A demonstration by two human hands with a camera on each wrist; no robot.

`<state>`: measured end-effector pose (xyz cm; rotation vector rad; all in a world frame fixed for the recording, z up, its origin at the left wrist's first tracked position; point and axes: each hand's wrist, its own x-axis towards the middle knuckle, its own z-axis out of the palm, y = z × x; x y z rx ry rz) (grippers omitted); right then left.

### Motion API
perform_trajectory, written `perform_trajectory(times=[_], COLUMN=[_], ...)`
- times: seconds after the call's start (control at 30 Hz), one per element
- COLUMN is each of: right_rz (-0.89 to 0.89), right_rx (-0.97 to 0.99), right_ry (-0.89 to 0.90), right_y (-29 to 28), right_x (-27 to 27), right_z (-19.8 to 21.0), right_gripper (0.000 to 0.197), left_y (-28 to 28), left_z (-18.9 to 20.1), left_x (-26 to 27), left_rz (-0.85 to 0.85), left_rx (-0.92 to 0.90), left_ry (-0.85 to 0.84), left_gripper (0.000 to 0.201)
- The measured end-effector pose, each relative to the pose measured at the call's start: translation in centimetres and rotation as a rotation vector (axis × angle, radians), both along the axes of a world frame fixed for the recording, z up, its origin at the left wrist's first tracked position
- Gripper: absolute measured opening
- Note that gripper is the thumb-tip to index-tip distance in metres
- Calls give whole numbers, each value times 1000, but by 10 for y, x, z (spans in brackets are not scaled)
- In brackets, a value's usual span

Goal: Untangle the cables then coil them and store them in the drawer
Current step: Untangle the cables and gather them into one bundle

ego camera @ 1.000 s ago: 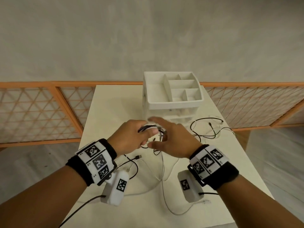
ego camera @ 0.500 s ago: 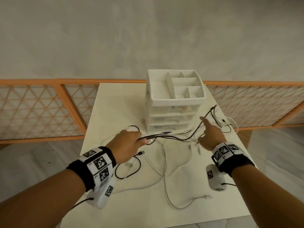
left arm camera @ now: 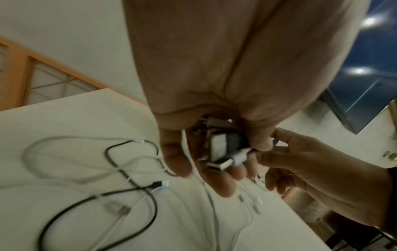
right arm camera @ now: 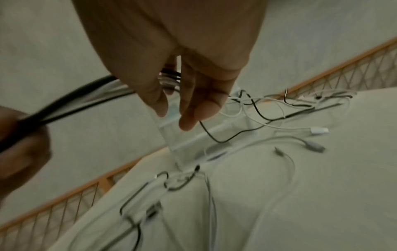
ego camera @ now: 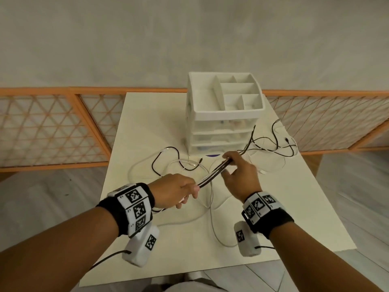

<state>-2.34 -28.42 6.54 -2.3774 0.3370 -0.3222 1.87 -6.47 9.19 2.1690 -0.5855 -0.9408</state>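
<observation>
Gripping one end of a cable bundle (ego camera: 212,174), the left hand (ego camera: 175,191) closed around several plugs (left arm camera: 223,157), while the right hand (ego camera: 239,175) pinched the same strands above the worktop (ego camera: 294,207). Loose cables (ego camera: 273,144) lay beside the drawer unit (ego camera: 223,114).

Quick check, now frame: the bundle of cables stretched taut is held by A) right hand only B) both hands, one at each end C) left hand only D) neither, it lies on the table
B: the left hand grips one end of the cable bundle and the right hand holds the other, so it spans the gap above the table.
</observation>
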Motion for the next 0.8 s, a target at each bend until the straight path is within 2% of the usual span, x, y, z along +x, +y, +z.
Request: perform_trajectory(times=[0.03, 0.07, 0.1, 0.17, 0.27, 0.33, 0.37, 0.47, 0.57, 0.63, 0.7, 0.8], right_rz=[35, 32, 13, 13, 219, 268, 258, 207, 167, 233, 306, 303], right_rx=[21, 24, 3, -134, -364, -433, -440, -421, -393, -332, -233, -182], right_ry=[68, 148, 223, 436, 827, 875, 863, 759, 501, 265, 78, 34], right_y=[6, 9, 11, 15, 25, 29, 29, 23, 15, 16, 20, 14], right_x=[-9, -17, -26, -42, -63, -67, -66, -52, -26, -10, -1, 10], right_z=[-7, -17, -26, -42, -62, -70, -70, -49, -5, 30, 67, 115], right_gripper=[53, 61, 59, 48, 56, 38, 29, 29, 26, 19, 15, 10], left_y=[1, 2, 4, 10, 13, 10, 8, 0, -12, -26, -40, -52], left_z=[-5, -10, -14, -22, -27, -23, -19, -8, 9, 27, 45, 60], left_x=[-2, -5, -6, -7, -6, -6, -6, -3, 4, 4, 4, 8], left_rz=[11, 34, 73, 178, 230, 239, 240, 287, 397, 468, 467, 430], left_rx=[34, 71, 108, 154, 160, 66, 17, -80, -225, -405, -510, -559], left_ry=[-28, -70, -104, -65, 17, 52, 47, 15, -14, 21, 32, 17], left_gripper=[32, 31, 30, 28, 25, 26, 26, 28, 29, 27, 29, 29])
